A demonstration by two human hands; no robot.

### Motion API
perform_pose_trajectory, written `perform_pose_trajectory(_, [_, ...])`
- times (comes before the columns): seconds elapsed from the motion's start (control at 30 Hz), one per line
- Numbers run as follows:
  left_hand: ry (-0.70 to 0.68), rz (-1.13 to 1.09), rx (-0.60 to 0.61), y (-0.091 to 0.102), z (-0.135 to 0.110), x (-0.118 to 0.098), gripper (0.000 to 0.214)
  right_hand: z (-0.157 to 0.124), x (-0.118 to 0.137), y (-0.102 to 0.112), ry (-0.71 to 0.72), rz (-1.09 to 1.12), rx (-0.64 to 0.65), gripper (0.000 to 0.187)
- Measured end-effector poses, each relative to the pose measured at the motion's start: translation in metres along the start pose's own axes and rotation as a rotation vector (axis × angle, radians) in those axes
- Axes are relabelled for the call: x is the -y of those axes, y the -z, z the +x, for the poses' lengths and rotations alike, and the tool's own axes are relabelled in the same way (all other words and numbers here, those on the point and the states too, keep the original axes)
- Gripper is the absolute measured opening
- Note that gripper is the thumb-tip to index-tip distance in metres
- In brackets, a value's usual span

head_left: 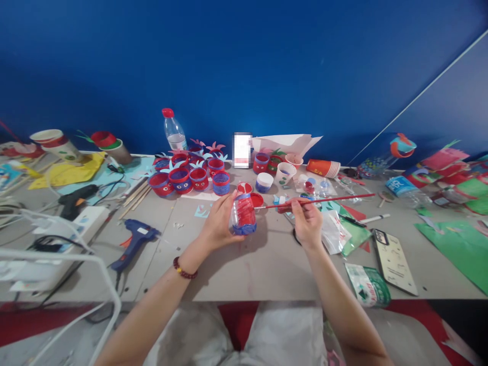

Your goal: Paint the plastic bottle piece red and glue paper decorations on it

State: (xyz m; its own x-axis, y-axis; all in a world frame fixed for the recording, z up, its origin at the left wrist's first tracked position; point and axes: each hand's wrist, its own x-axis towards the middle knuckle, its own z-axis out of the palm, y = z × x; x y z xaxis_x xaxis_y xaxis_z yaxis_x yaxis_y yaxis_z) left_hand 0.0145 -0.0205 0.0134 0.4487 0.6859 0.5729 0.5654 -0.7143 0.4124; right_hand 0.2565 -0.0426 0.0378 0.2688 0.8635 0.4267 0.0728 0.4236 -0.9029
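My left hand is wrapped round a cut plastic bottle piece, painted red with a blue band at its bottom, and holds it just above the grey table. My right hand pinches a long red-handled paintbrush. The brush lies level, its tip pointing left and reaching the red side of the bottle piece. A small red paint pot sits just behind the bottle piece.
Several finished red-and-blue painted cups stand at the back with a water bottle. A blue glue gun and a black one lie left. Paper cups, plastic bags, a phone and green paper lie right.
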Motion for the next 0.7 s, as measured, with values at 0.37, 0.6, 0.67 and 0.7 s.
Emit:
perform_pose_trajectory(0.37, [-0.054, 0.021, -0.048, -0.004, 0.0, 0.001, 0.134, -0.004, -0.01, 0.002, 0.003, 0.096, -0.02, 0.018])
perform_pose_trajectory(0.6, [-0.129, 0.127, -0.096, -0.005, 0.002, -0.005, 0.133, -0.014, 0.003, -0.016, 0.057, -0.081, 0.105, 0.02])
perform_pose_trajectory(0.67, [-0.143, 0.136, -0.103, -0.005, 0.002, -0.005, 0.132, -0.012, 0.006, -0.016, 0.089, -0.107, 0.08, 0.02])
perform_pose_trajectory(0.7, [-0.147, 0.138, -0.107, -0.005, 0.002, -0.005, 0.132, -0.011, 0.006, -0.015, 0.097, -0.112, 0.063, 0.021])
